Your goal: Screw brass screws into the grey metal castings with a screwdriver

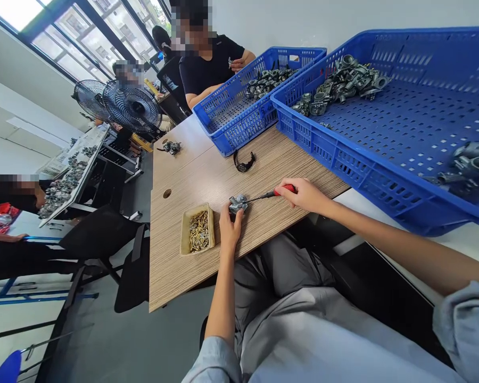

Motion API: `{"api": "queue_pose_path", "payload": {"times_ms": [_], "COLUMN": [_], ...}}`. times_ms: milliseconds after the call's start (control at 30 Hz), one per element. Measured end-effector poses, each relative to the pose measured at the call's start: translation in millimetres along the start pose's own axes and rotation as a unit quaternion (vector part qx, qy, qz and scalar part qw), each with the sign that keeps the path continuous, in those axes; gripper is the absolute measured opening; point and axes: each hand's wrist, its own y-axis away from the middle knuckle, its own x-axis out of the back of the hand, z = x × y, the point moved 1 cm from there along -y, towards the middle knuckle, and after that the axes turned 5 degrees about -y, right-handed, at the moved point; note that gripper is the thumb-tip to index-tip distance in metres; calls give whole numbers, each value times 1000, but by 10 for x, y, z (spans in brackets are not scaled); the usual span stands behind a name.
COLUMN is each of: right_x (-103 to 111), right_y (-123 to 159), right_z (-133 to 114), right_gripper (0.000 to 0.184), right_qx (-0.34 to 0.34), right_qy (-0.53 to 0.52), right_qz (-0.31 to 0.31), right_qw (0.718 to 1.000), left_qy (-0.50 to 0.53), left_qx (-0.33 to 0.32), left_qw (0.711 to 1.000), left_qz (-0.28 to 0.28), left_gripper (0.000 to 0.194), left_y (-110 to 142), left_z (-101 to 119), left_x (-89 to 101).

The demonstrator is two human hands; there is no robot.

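Observation:
My left hand [230,226] is closed around a small grey metal carburetor [238,204] low over the wooden table. In my right hand [299,194] is a screwdriver [263,197] with a red and black handle, its shaft pointing left. The screwdriver's tip meets the carburetor's right side; the exact spot of contact is too small to make out. Just left of my left hand stands a cream plastic tub [182,234] holding many small brass parts [199,231].
A black wristwatch [244,161] lies behind the carburetor. Two blue crates [239,139] with metal carburetors stand at the back and right. Another carburetor [171,147] sits at the far left. Across the table a person [209,69] holds a small part. Fans [138,106] stand beyond.

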Motion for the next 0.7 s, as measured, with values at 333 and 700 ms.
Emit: {"api": "queue_pose_path", "payload": {"times_ms": [333, 700], "right_x": [42, 23], "right_y": [-19, -12], "right_z": [46, 55], "right_gripper": [23, 32], "right_qx": [31, 30], "right_qy": [6, -51], "right_qz": [-28, -39], "right_qw": [999, 997], "left_qy": [4, 2], "left_qx": [-12, -8], "left_qw": [1000, 1000], "left_qz": [0, 7], "left_gripper": [55, 57], "left_y": [7, 7], "left_z": [-27, -36], "left_x": [-17, -23]}}
